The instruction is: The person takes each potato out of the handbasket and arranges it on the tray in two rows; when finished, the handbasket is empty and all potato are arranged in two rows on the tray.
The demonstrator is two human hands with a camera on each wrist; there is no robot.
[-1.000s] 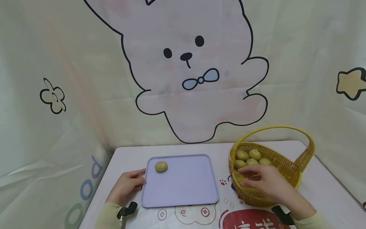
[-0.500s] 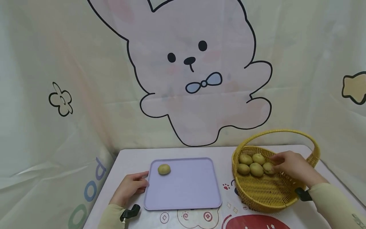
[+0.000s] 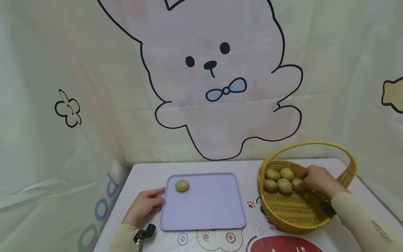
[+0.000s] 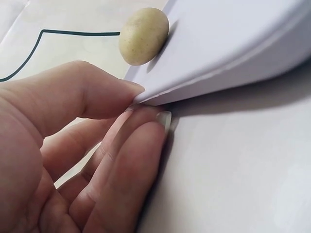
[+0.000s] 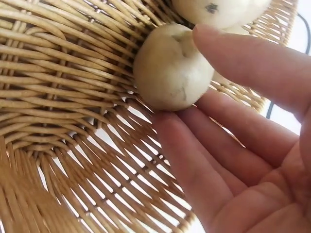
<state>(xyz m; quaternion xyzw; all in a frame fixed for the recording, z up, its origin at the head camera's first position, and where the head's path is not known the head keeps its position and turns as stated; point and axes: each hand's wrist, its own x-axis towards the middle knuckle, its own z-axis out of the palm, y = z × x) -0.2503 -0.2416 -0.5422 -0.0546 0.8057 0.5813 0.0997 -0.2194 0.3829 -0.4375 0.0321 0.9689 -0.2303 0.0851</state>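
My left hand (image 3: 145, 204) pinches the left edge of a pale lilac tray (image 3: 204, 213); in the left wrist view the thumb lies on the rim and the fingers under it. One potato (image 3: 182, 186) sits near the tray's upper left corner. On the right, my right hand (image 3: 320, 179) reaches into a yellow wicker basket (image 3: 294, 210). Its thumb and fingers grip a potato (image 5: 171, 68) from both sides, close against the woven wall. Beside it lie several other potatoes (image 3: 284, 186), gathered at the basket's far left; part of the gripped one is hidden from the head view.
The basket's tall arched handle (image 3: 310, 142) rises over the right forearm. A white table (image 3: 145, 175) bears printed drawings and a red patch (image 3: 283, 245) in front. Behind it hangs a curtain (image 3: 132, 140) with a cartoon bear.
My right hand has moved from the basket's front part to the right and back, onto the rightmost potato, and now grips it. My left hand stays at the tray's edge. The head view shifted slightly.
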